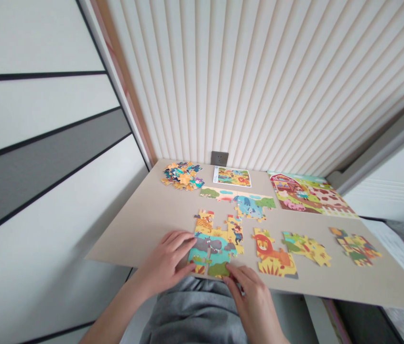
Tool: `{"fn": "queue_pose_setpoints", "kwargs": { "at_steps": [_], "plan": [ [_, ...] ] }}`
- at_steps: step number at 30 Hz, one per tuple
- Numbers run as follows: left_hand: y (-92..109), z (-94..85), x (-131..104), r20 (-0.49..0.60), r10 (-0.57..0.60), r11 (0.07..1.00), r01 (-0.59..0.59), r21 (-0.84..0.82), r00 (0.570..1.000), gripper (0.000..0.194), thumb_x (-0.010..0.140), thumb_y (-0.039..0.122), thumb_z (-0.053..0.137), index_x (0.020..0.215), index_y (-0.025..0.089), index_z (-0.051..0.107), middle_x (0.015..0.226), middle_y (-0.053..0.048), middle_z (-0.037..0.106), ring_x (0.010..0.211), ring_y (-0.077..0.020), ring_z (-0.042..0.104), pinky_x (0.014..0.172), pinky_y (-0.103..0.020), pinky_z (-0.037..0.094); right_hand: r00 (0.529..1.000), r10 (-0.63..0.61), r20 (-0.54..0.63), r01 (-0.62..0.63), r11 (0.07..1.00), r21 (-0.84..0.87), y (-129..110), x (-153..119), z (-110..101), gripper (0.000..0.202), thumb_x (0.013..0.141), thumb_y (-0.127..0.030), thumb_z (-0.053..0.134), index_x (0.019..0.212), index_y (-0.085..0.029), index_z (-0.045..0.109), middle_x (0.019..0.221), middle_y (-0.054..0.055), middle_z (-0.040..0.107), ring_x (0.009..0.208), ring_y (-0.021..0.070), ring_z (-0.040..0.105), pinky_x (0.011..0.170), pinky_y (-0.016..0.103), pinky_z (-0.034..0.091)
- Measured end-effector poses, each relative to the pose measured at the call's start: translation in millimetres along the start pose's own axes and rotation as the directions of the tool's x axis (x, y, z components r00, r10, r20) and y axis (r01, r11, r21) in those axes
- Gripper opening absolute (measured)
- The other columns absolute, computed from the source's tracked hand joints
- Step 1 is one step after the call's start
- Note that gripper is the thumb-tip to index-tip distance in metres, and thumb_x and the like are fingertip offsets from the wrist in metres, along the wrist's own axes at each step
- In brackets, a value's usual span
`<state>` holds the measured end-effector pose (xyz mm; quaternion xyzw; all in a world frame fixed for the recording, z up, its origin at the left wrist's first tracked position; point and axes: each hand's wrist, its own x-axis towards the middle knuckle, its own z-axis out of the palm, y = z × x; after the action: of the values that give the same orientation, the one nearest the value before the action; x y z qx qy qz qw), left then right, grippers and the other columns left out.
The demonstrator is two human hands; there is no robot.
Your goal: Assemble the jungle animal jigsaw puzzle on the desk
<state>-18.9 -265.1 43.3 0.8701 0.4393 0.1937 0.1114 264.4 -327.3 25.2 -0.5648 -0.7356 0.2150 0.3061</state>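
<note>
A joined jigsaw section with a grey hippo in blue water [214, 244] lies flat near the table's front edge. My left hand [169, 258] rests along its left side, fingers stretched and apart, fingertips and thumb touching the pieces. At the lower right corner, my right hand [252, 286] has thumb and forefinger close together on the edge of a green puzzle piece [218, 270]. Just right of it lies a joined lion section [273, 258]. Above, an elephant section [250, 206] adjoins a strip of sky and bushes [219, 193].
A heap of loose puzzle pieces [183, 176] sits at the back left of the table [133, 224]. Behind stands a reference picture card [233, 176]. A farm puzzle [305, 193] lies back right; yellow-green [307, 247] and mixed joined pieces [355, 246] lie front right. A ribbed wall closes the back.
</note>
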Motion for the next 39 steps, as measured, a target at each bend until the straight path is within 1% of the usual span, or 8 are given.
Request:
{"fn": "queue_pose_setpoints", "kwargs": {
  "at_steps": [4, 7, 11, 19, 24, 28, 34, 39],
  "plan": [
    [2, -0.1, -7, 0.02, 0.001, 1.0, -0.001, -0.012, 1.0, 0.064, 0.091, 0.045, 0.071, 0.149, 0.024, 0.053, 0.145, -0.011, 0.056, 0.136, -0.0311, 0.05, 0.117, -0.048, 0.043, 0.999, 0.033, 0.037, -0.033, 0.999, -0.022, 0, -2, 2, 0.022, 0.103, -0.028, 0.055, 0.118, -0.027, 0.072, 0.107, 0.006, 0.075, 0.099, 0.0225, 0.073, 0.088, 0.033, 0.059],
    [3, 0.1, -7, 0.01, -0.013, 1.0, 0.013, -0.012, 1.0, 0.063, 0.091, 0.046, 0.07, 0.148, 0.025, 0.053, 0.144, -0.011, 0.057, 0.135, -0.0307, 0.05, 0.117, -0.047, 0.044, 0.995, 0.072, 0.067, -0.071, 0.997, -0.012, 1, -2, 2, 0.02, 0.102, -0.028, 0.058, 0.116, -0.026, 0.072, 0.11, 0.006, 0.076, 0.101, 0.0215, 0.073, 0.09, 0.031, 0.057],
    [5, 2.3, -7, -0.004, -0.022, 1.0, 0.022, 0.004, 1.0, 0.061, 0.091, 0.045, 0.07, 0.147, 0.024, 0.054, 0.145, -0.012, 0.056, 0.136, -0.0316, 0.05, 0.116, -0.047, 0.044, 0.994, 0.073, 0.085, -0.073, 0.997, -0.001, 2, 0, 2, 0.02, 0.102, -0.029, 0.059, 0.116, -0.027, 0.073, 0.111, 0.005, 0.077, 0.101, 0.0215, 0.073, 0.091, 0.03, 0.057],
    [5, 6.7, -7, -0.017, -0.026, 0.999, 0.026, 0.023, 1.0, 0.062, 0.09, 0.045, 0.071, 0.146, 0.023, 0.055, 0.144, -0.012, 0.056, 0.135, -0.031, 0.05, 0.117, -0.046, 0.044, 0.998, 0.005, 0.067, -0.002, 0.998, -0.056, -2, 7, 1, 0.023, 0.103, -0.024, 0.055, 0.119, -0.026, 0.072, 0.106, 0.007, 0.074, 0.097, 0.0219, 0.072, 0.086, 0.031, 0.056],
    [9, 7.8, -6, -0.034, -0.033, 0.998, 0.035, 0.045, 0.999, 0.059, 0.092, 0.047, 0.07, 0.144, 0.022, 0.056, 0.143, -0.012, 0.057, 0.134, -0.0311, 0.051, 0.116, -0.046, 0.045, 0.997, -0.01, 0.081, 0.022, 0.988, -0.151, -2, 8, 5, 0.019, 0.102, -0.021, 0.058, 0.115, -0.026, 0.071, 0.096, 0.005, 0.07, 0.092, 0.0228, 0.07, 0.081, 0.032, 0.056],
    [11, 6.6, -3, -0.042, -0.037, 0.998, 0.039, 0.054, 0.998, 0.058, 0.092, 0.049, 0.069, 0.142, 0.022, 0.058, 0.141, -0.012, 0.059, 0.133, -0.0308, 0.052, 0.115, -0.045, 0.046, 0.997, -0.054, 0.049, 0.064, 0.968, -0.241, 1, 10, 8, 0.019, 0.102, -0.024, 0.058, 0.117, -0.025, 0.069, 0.095, 0.006, 0.068, 0.09, 0.0237, 0.068, 0.082, 0.034, 0.056],
    [12, 10.1, 7, -0.036, -0.045, 0.996, 0.048, 0.072, 0.998, 0.056, 0.091, 0.046, 0.07, 0.141, 0.023, 0.059, 0.14, -0.011, 0.06, 0.13, -0.0307, 0.054, 0.113, -0.047, 0.047, 0.991, -0.132, 0.009, 0.127, 0.932, -0.34, 9, 13, 9, 0.023, 0.105, -0.026, 0.052, 0.123, -0.026, 0.066, 0.095, 0.006, 0.065, 0.085, 0.0226, 0.068, 0.078, 0.035, 0.057],
    [8, 8.5, 7, -0.037, -0.022, 0.997, 0.025, 0.078, 0.999, 0.057, 0.093, 0.047, 0.069, 0.143, 0.024, 0.058, 0.141, -0.011, 0.06, 0.13, -0.0306, 0.054, 0.111, -0.047, 0.049, 0.982, -0.187, 0.007, 0.175, 0.903, -0.393, 7, 11, 6, 0.026, 0.105, -0.027, 0.05, 0.127, -0.025, 0.064, 0.095, 0.007, 0.065, 0.083, 0.0236, 0.068, 0.076, 0.038, 0.059]
  ]
}}
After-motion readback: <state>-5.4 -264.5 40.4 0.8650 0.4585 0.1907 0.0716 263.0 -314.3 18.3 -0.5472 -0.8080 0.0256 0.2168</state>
